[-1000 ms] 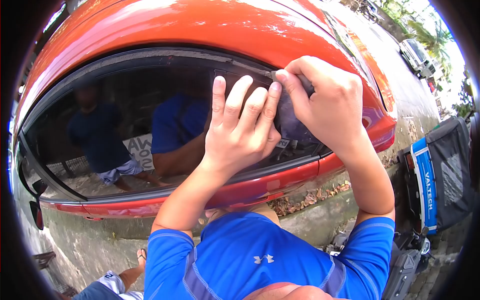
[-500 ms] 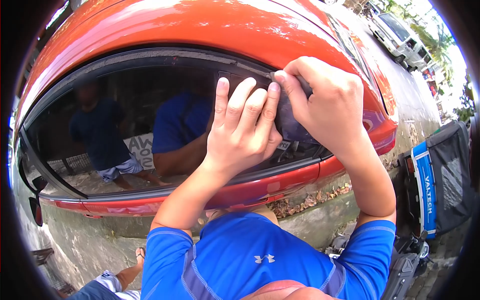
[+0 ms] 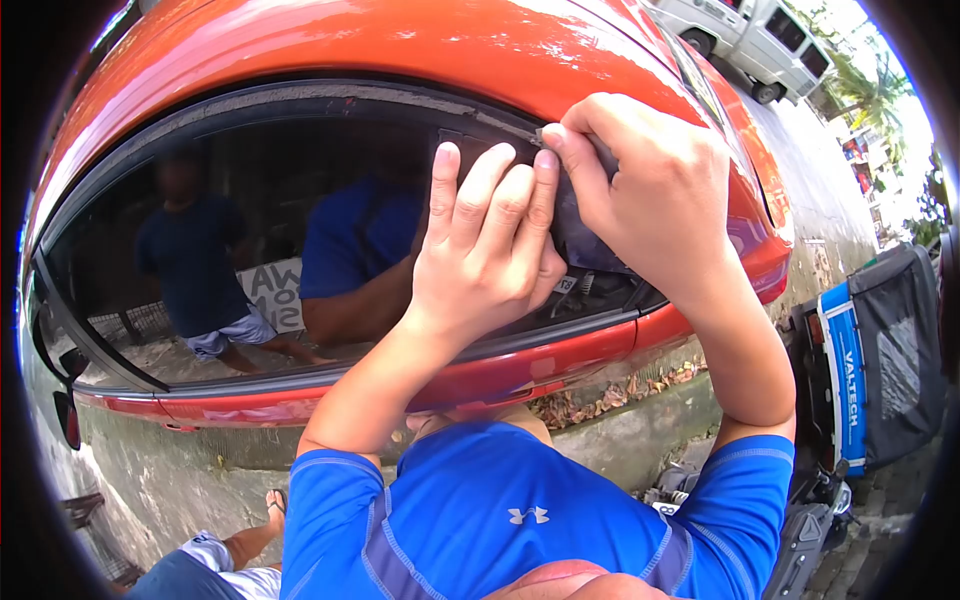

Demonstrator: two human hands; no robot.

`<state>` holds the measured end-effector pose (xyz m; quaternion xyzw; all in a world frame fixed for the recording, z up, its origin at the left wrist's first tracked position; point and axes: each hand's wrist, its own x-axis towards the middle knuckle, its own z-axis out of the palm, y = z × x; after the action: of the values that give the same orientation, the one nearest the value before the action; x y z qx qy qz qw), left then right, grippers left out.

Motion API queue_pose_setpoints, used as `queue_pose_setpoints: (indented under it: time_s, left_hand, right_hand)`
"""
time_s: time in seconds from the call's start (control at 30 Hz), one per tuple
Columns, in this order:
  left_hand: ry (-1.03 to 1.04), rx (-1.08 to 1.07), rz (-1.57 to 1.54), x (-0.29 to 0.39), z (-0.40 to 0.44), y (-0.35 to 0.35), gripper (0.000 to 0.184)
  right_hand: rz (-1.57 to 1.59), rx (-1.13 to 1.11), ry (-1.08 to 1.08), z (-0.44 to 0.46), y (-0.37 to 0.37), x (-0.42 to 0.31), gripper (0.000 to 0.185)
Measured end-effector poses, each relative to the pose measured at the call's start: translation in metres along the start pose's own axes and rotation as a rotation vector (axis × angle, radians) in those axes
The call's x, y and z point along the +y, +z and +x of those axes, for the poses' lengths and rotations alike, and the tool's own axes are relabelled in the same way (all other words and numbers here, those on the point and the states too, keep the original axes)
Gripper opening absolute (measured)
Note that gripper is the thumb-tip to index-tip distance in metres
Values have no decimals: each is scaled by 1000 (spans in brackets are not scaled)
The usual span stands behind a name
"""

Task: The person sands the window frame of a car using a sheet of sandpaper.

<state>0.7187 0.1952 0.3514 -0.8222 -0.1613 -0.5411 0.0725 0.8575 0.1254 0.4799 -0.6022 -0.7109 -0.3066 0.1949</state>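
Note:
A red car with a dark side window is right in front of me. My left hand lies against the glass with its fingers stretched out, pointing up toward the window's top edge. Beside it, my right hand is closed in a pinch at the upper rear corner of the window frame. A thin dark piece shows between its fingers and palm; its full shape is hidden by the hand. The black window trim runs along the roof edge up to my pinched fingertips.
A blue-framed vehicle part marked VALTECH with a black cover stands at right. A white van is on the road behind. Dry leaves lie along the kerb. Another person's leg is at lower left, near the car's side mirror.
The white van has shifted left and shows more of its side. My right hand has edged slightly up along the frame; my left hand stays almost in place on the glass.

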Motion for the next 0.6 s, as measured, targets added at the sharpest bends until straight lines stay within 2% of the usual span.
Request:
queue_pose_setpoints:
  time_s: [0.17, 0.33, 0.47, 0.6]
  left_hand:
    - [28, -15, 26, 3, 1, -1, 62]
    - [-20, -9, 14, 2, 0, 3, 62]
    - [39, -6, 31, 4, 4, 0, 61]
    - [-5, -14, 15, 4, 4, 1, 62]
  right_hand:
    - [9, -37, 24, -5, -6, 7, 19]
    - [2, 17, -33, 1, -2, 7, 21]
    - [-27, -57, -1, -6, -9, 11, 20]
    - [-35, -4, -70, 3, -5, 10, 20]
